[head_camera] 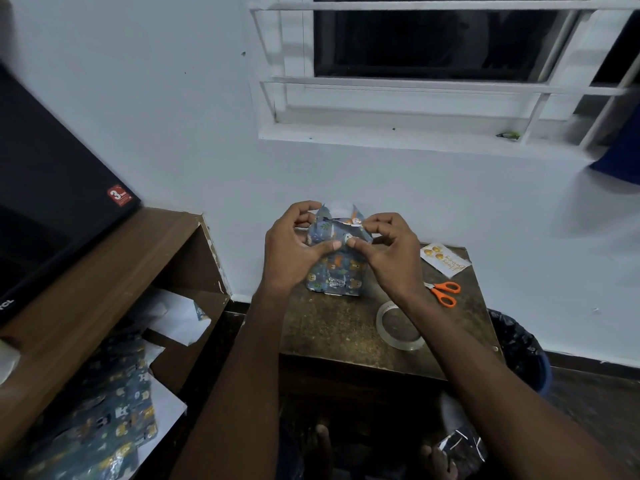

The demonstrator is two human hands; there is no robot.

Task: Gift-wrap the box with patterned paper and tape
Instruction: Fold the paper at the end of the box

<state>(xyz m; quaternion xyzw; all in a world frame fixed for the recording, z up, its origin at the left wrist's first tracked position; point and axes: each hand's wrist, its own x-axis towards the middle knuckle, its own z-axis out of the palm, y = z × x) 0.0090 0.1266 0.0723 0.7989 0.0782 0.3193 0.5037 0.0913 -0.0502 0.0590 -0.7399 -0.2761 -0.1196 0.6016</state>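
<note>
The box (335, 271) stands upright on a small brown table (332, 327), covered in blue paper printed with animals. Its upper end is open, with paper flaps sticking up and the white inside showing. My left hand (294, 244) grips the upper left of the wrapped box, thumb pressed on the front face. My right hand (388, 247) pinches the paper flap at the upper right, thumb tip meeting the left thumb. A clear tape roll (401, 325) lies flat on the table to the right of the box.
Orange-handled scissors (445, 292) and a printed card (445, 262) lie at the table's right side. Spare patterned paper (104, 420) and white sheets sit in the wooden shelf on the left. A dark bin (523, 348) stands right of the table. The wall is just behind.
</note>
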